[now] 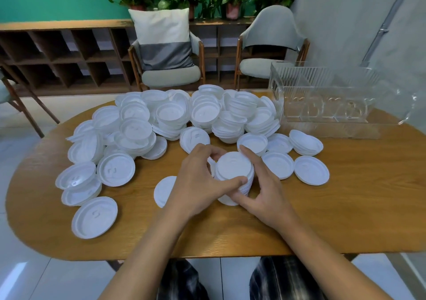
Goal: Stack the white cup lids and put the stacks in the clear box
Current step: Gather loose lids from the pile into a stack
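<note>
A stack of white cup lids [233, 168] stands in the middle of the wooden table [345, 196], held between both hands. My left hand [198, 180] wraps its left side with the thumb across the front. My right hand [265, 184] presses the right side and lower front. A big heap of loose white lids [175, 117] covers the table's far middle and left. The clear box [327, 101] stands at the far right and looks empty, with dividers inside.
Single lids lie around the stack: one [164, 190] just left of my left wrist, several [311, 170] to the right, and one [94, 217] near the front left edge. Two chairs [170, 74] and a shelf stand behind the table.
</note>
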### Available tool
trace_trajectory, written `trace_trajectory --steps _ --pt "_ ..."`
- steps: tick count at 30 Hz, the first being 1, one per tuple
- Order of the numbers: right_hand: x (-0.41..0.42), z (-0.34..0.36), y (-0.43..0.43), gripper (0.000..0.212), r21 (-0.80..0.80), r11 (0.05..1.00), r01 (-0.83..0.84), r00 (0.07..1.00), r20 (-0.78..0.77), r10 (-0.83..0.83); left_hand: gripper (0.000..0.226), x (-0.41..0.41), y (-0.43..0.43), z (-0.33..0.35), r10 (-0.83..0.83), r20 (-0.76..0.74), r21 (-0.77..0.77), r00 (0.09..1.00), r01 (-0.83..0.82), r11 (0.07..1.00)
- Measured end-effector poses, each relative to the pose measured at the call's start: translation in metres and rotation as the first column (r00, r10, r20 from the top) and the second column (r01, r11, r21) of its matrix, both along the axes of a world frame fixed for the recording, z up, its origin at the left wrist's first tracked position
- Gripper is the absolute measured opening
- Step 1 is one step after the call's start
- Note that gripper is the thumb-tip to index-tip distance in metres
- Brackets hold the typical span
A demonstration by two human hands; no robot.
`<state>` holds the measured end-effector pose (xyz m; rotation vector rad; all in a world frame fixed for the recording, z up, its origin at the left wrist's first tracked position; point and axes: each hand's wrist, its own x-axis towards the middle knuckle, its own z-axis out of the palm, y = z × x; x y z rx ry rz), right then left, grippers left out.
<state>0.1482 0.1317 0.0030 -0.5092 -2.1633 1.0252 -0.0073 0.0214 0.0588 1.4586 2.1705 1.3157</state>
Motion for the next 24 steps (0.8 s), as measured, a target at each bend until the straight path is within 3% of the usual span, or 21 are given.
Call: trace_trajectory --steps 9,17,24 --pt "0.0 -0.004 0.004 0.09 0.026 1.0 0.002 1.0 0.018 -0.003 0.062 0.011 0.004 -0.006 0.072 0.075 -0.019 0.995 -0.07 0.997" --pt "-0.002 -0.003 0.003 0.086 0.079 0.996 0.028 1.0 0.005 -0.029 0.064 0.01 0.004 -0.008 0.037 0.001 0.025 0.999 -0.037 0.999" --pt "0.0 -0.005 0.003 0.085 0.11 0.993 0.047 0.999 -0.008 -0.047 0.064 0.013 0.004 -0.018 0.027 0.09 0.043 0.996 -0.031 0.999"
